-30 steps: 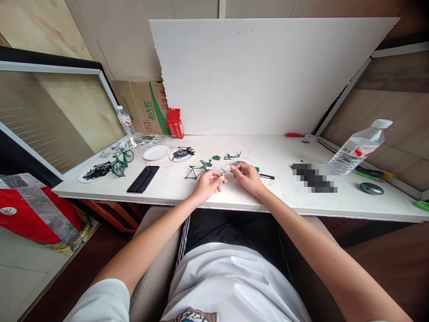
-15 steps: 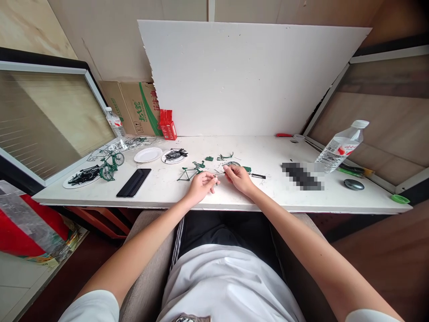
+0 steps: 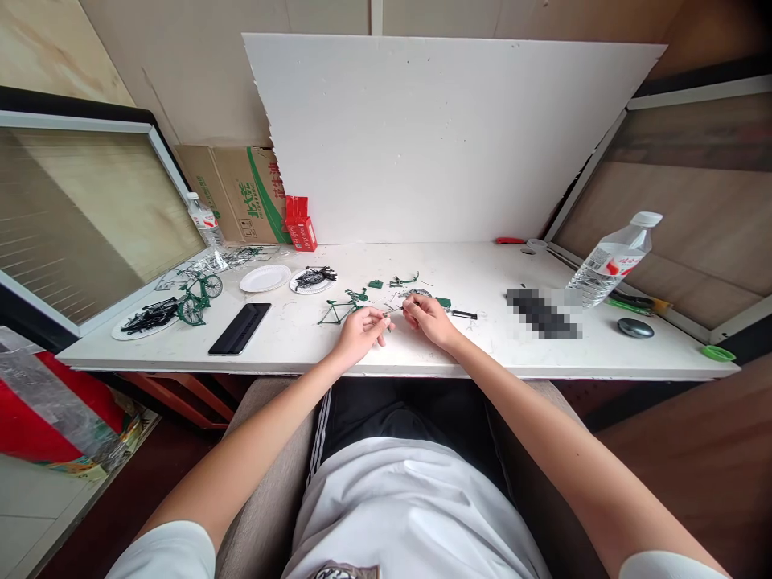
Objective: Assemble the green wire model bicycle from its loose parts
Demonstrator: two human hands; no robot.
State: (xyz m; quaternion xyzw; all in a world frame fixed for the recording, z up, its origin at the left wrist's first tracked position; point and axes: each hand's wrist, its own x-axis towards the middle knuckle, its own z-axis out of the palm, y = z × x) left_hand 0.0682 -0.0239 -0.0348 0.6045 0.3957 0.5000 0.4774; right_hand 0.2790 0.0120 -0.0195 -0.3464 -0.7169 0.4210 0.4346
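Note:
My left hand (image 3: pixel 362 331) is closed in a pinch above the front of the table, with a tiny piece at the fingertips that I cannot make out. A short gap to the right, my right hand (image 3: pixel 430 319) also has thumb and fingers pressed together; what they hold is too small to name. Just left of my left hand lies a green model bicycle frame (image 3: pixel 338 311). Behind my right hand show part of a small wheel (image 3: pixel 420 292) and a green piece (image 3: pixel 443 302), next to a black-handled tool (image 3: pixel 464 314). Farther back are a small green block (image 3: pixel 375 284) and a thin green part (image 3: pixel 403 281).
A green model bicycle (image 3: pixel 194 304) stands at the left by a plate of black parts (image 3: pixel 145 318). A phone (image 3: pixel 240 328), an empty white plate (image 3: pixel 265 278) and another plate of black parts (image 3: pixel 314 278) lie nearby. A water bottle (image 3: pixel 613 261) stands right.
My right hand's fingers have shifted slightly and curl a little more. My left hand stays nearly where it was. The whole view has moved a touch.

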